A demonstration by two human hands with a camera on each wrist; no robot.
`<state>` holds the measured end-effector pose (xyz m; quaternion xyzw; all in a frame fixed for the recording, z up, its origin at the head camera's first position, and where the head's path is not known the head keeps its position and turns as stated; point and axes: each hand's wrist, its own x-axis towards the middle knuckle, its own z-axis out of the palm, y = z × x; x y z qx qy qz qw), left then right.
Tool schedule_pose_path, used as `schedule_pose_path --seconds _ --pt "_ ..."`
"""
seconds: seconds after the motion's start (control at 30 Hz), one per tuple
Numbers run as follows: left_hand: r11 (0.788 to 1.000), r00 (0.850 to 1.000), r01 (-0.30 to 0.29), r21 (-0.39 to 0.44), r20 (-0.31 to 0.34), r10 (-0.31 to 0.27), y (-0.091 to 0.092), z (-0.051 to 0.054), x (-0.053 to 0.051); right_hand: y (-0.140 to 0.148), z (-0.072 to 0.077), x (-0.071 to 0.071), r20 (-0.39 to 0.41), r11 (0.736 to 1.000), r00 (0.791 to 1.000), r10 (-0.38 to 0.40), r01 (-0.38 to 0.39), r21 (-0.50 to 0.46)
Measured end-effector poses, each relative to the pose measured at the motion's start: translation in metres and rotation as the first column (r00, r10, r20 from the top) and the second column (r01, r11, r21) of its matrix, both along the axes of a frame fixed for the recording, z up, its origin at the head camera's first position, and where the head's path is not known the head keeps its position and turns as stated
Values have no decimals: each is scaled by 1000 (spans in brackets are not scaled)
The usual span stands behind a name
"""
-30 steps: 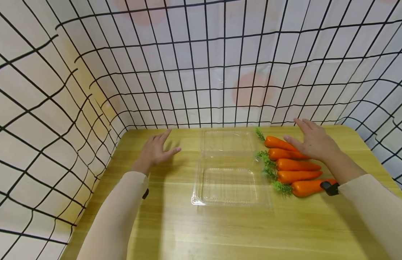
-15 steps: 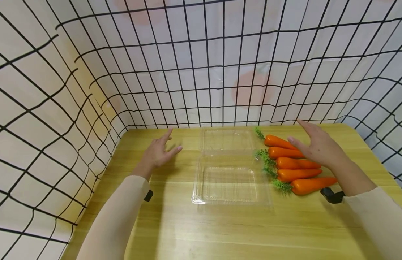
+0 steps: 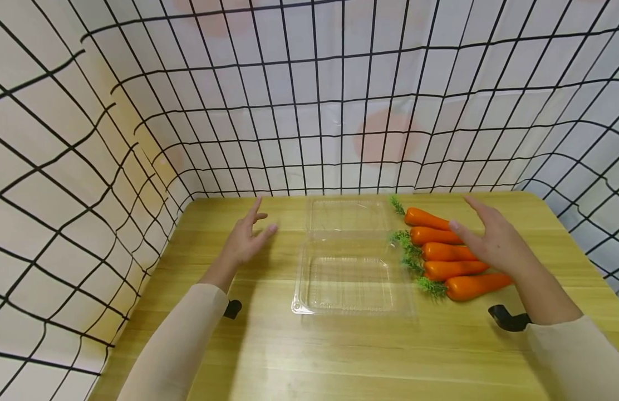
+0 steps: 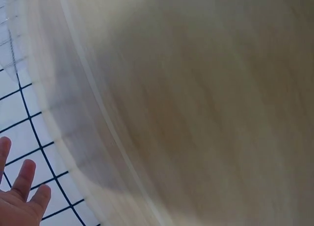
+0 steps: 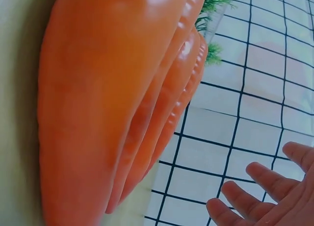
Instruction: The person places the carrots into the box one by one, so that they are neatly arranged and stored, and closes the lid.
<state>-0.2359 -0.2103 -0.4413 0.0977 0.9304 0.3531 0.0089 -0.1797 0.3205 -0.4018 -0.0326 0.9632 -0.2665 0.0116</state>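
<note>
In the head view, the right hand is hiding the pointed ends of several of the five orange carrots. The clear container is letting the tabletop show through, so its right wall is hard to make out behind the leafy tops. The left wrist view is cutting off most of the left hand; the right wrist view is cropping the nearest carrot. The carrots are lying in a row toward the tabletop's right edge, and the right hand is hovering over their tips, fingers extended, thumb apart. The left hand is hovering near the tabletop's far left corner, digits spread. Between the hands, the container is lying unfolded, one half near the tabletop's far edge.
</note>
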Motion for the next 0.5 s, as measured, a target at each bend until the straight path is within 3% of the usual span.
schedule_pose_path --seconds 0.27,0.5 --pt "993 1000 0 115 -6 1 6 1 7 1 0 13 -25 999 999 -21 20 -26" --pt "967 999 35 252 -5 -35 19 -1 14 3 3 24 -2 996 1000 26 -26 -82"
